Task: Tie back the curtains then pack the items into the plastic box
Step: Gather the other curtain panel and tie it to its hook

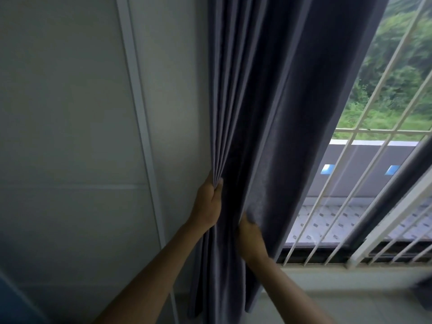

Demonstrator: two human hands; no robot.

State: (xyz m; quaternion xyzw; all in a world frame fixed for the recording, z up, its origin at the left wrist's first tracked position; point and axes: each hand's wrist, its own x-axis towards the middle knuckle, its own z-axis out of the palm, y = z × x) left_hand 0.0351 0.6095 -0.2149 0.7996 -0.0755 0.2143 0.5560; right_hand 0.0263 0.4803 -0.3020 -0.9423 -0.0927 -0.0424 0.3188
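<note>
A dark grey curtain (275, 101) hangs in long folds left of the window, partly gathered toward the wall. My left hand (208, 202) pinches several gathered pleats at the curtain's left edge between thumb and fingers. My right hand (249, 232) is lower and to the right, gripping a fold of the same curtain; its fingers are hidden behind the cloth. A second dark curtain's edge (420, 160) shows at the far right. No tie-back or plastic box is in view.
A white wall (70, 113) with a thin vertical trim (140, 113) fills the left. White window bars (364, 127) cover the opening on the right, above a pale sill (350, 277). Trees and a road lie outside.
</note>
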